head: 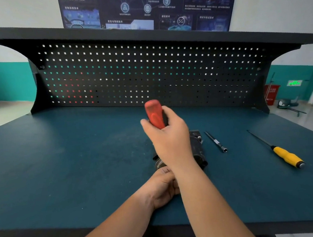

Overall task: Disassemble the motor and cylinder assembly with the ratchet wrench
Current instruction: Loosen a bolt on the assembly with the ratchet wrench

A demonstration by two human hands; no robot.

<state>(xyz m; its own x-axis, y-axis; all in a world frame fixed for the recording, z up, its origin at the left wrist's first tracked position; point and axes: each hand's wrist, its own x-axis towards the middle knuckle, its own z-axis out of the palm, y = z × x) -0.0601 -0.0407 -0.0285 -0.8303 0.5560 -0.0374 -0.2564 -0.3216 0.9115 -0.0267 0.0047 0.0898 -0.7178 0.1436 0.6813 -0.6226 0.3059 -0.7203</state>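
The bench point(62, 172) has a dark blue top. Its front edge runs under my forearms and its back edge meets a black pegboard point(148, 72) under a shelf point(145, 35). The whole left half of the top is open surface, and there is open surface between the work and the pegboard. The motor point(197, 148) lies near the middle of the bench, somewhat right of centre, end-on to me, and is largely covered by my right hand and forearm. Just to its right, not touching it, lies a slim extension bar point(216, 142) with its socket end toward me. Well right of that lies a screwdriver point(286, 156), yellow handle toward me and tip pointing away to the left. My right hand point(170, 134) is clamped round the red handle of the wrench point(154, 114), which stands up above the motor; the wrench head is hidden behind my hand. My left hand point(163, 187) is curled round the near end of the motor, its fingers partly hidden by my right forearm.
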